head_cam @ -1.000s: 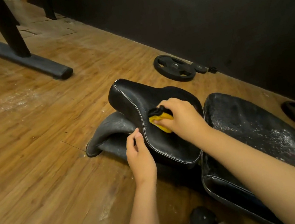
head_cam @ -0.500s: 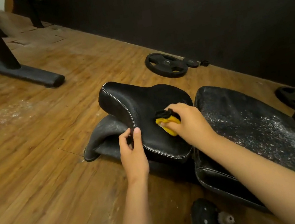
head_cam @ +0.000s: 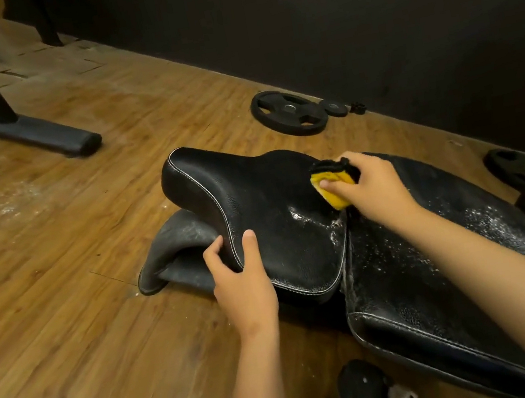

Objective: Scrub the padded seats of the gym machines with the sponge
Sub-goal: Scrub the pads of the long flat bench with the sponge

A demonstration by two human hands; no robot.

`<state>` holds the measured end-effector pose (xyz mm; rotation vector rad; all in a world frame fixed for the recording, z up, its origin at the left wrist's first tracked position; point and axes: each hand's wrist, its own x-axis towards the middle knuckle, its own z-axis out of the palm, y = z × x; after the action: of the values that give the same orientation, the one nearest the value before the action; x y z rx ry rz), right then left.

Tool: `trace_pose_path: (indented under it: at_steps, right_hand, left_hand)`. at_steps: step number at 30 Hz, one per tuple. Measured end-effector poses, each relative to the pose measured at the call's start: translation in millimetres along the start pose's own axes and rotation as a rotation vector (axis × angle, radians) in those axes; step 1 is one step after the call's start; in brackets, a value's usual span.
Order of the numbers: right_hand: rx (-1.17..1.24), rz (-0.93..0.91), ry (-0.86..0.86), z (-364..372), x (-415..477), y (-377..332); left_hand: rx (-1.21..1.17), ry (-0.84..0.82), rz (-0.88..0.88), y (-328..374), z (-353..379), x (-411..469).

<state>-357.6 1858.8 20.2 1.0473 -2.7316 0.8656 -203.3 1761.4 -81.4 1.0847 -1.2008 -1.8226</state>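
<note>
A black padded saddle seat (head_cam: 255, 207) with white stitching lies on the wooden floor, resting on a grey curved pad (head_cam: 178, 244). My left hand (head_cam: 243, 282) grips the seat's near edge, thumb on top. My right hand (head_cam: 370, 187) holds a yellow sponge (head_cam: 334, 190) with a black scouring side and presses it on the seat's right edge. White foam streaks sit on the seat just below the sponge. A larger black padded seat (head_cam: 438, 259), speckled with white foam, lies to the right under my right forearm.
A black weight plate (head_cam: 288, 112) and a smaller disc (head_cam: 334, 107) lie by the dark wall. A machine's black foot bar (head_cam: 20, 130) crosses the floor at upper left. Another plate (head_cam: 512, 165) sits at far right. A black clog (head_cam: 362, 390) is at the bottom.
My right hand has slid the sponge up and to the right across the saddle seat, leaving foam behind. My left hand has shifted its grip slightly on the near edge.
</note>
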Motion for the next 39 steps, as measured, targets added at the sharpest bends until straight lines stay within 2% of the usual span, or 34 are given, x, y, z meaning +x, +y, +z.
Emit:
trace_pose_path:
  at_steps: [5,11,13,15,21,24,29,39]
  right_hand:
    - [-0.083,0.041,-0.1,24.3,16.6,-5.6]
    - [0.068,-0.19,-0.336,16.3,-33.3,-22.7]
    - [0.071,-0.22,-0.469,3.4,-40.5,-16.8]
    - [0.05,-0.189,-0.515,-5.9,-32.1,-7.8]
    - [-0.039,-0.03,-0.159,8.8,7.0,8.0]
    - [0.022,-0.119,-0.201,17.2,-19.3,-9.4]
    - [0.085,-0.268,-0.439,-1.2,-73.7,-13.3]
    - [-0.118,0.063,-0.127,9.9,28.2,33.6]
  left_hand:
    - [-0.028,0.028,0.008,-0.7,2.4,0.1]
    - [-0.053,0.072,0.021,-3.5,5.8,2.3]
    - [-0.054,0.08,0.027,-3.1,7.0,1.9]
    - [-0.049,0.083,0.032,-2.6,7.1,1.8]
    - [-0.041,0.086,0.03,-2.6,4.8,2.2]
    - [-0.036,0.093,0.033,-3.0,4.4,2.5]
    - [-0.053,0.101,0.044,-1.5,6.7,1.9]
    - [-0.06,0.101,0.038,-2.9,5.8,2.4]
